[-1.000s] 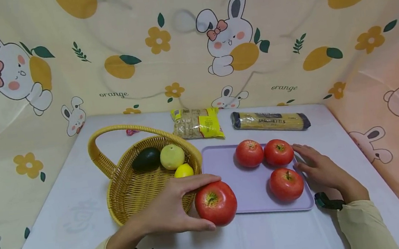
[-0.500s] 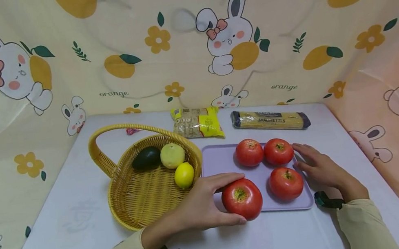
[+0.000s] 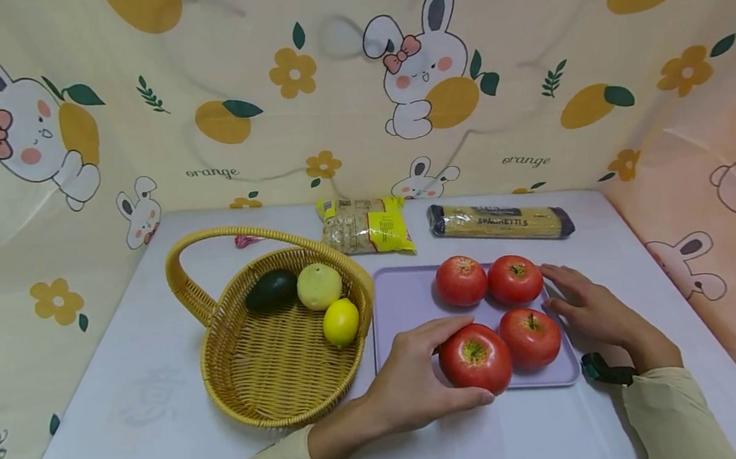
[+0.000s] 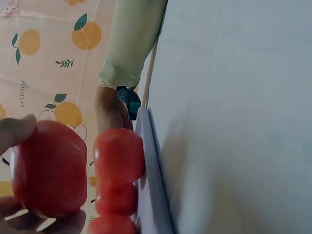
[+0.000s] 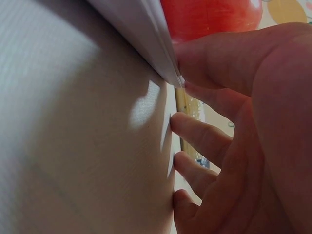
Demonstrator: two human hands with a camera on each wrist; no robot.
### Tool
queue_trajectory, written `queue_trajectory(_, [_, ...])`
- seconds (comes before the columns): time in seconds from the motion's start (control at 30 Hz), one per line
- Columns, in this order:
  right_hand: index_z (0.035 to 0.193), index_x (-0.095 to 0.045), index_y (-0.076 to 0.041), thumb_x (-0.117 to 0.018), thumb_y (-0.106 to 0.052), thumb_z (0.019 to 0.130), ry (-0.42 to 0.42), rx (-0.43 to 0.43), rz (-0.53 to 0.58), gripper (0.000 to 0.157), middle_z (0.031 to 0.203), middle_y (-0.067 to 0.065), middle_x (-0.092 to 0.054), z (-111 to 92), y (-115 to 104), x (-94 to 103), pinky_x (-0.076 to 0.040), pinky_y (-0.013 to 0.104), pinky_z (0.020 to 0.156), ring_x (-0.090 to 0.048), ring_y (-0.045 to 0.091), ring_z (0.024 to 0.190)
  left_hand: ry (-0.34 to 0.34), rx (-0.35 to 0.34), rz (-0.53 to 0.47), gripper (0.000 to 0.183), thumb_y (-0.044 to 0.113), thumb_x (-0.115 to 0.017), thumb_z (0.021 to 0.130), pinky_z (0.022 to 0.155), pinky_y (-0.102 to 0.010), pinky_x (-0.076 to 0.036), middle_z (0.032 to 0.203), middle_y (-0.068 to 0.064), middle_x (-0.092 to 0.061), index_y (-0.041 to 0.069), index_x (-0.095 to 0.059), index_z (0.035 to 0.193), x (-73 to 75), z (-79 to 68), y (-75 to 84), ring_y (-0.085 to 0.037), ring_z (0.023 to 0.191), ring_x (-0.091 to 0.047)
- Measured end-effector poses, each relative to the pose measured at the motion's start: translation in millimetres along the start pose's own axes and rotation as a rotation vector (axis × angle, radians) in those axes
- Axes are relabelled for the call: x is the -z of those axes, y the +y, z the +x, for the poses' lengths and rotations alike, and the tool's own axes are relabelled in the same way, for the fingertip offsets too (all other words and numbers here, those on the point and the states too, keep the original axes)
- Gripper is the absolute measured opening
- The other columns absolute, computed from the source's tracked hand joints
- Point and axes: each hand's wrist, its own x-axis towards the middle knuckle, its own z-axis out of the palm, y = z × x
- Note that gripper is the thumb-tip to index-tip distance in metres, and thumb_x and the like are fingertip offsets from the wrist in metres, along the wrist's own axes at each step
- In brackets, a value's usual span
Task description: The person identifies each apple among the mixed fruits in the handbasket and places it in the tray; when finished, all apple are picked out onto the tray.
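In the head view my left hand (image 3: 419, 379) holds a red apple (image 3: 475, 359) over the front of a lilac tray (image 3: 402, 286), thumb on the near side and fingers on the far side. The left wrist view shows this apple (image 4: 48, 168) raised beside the others. On the tray sit three more apples: one at the back (image 3: 460, 281), one at the back right (image 3: 514, 279), one at the front right (image 3: 530, 337). My right hand (image 3: 596, 313) rests at the tray's right edge. In the right wrist view its thumb (image 5: 219, 58) touches the rim, fingers loosely extended on the table.
Left of the tray stands a wicker basket (image 3: 222, 382) with a tall handle, containing an avocado (image 3: 271, 291), a pale green round fruit (image 3: 319, 286) and a lemon (image 3: 341, 323). Behind are a yellow-ended bag (image 3: 368, 226) and a spaghetti pack (image 3: 500, 221). A printed cloth (image 3: 329, 128) backs the table.
My left hand has carried its apple rightward, from beside the basket's front to over the tray's front, close to the front-right apple. The lemon has come into full view. My right hand stays put.
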Motion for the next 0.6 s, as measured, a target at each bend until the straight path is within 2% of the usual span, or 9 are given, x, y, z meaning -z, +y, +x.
queue_trajectory(0.17, [0.176,-0.023,-0.016,-0.064,-0.042,0.11,0.003,0.006,-0.006,0.082,0.177,0.034,-0.018,-0.1,0.4,0.2,-0.026,0.092,0.109,-0.009,0.065,0.161,0.059,0.069,0.051,0.081,0.03,-0.097,0.084,0.105,-0.023,-0.057,0.147,0.0,-0.069,0.014,-0.06,0.155,-9.5,6.4,-7.2,-0.008,0.129,-0.067])
queue_trajectory(0.3, [0.176,-0.023,-0.017,-0.064,-0.042,0.11,0.001,0.003,-0.008,0.082,0.178,0.033,-0.018,0.4,1.2,0.0,-0.026,0.093,0.109,-0.009,0.065,0.161,0.095,0.144,0.052,0.082,0.029,-0.098,0.083,0.107,-0.026,-0.057,0.147,0.0,-0.07,0.015,-0.061,0.155,-14.7,13.0,-13.6,-0.009,0.129,-0.066])
queue_trajectory(0.6, [0.176,-0.022,-0.018,-0.063,-0.044,0.11,0.0,-0.001,-0.016,0.082,0.178,0.033,-0.018,0.9,2.0,-0.1,-0.026,0.093,0.108,-0.009,0.065,0.161,0.104,0.309,0.003,0.082,0.029,-0.098,0.084,0.107,-0.032,-0.058,0.144,0.0,-0.071,0.013,-0.061,0.155,-26.3,27.5,-25.3,-0.011,0.125,-0.064])
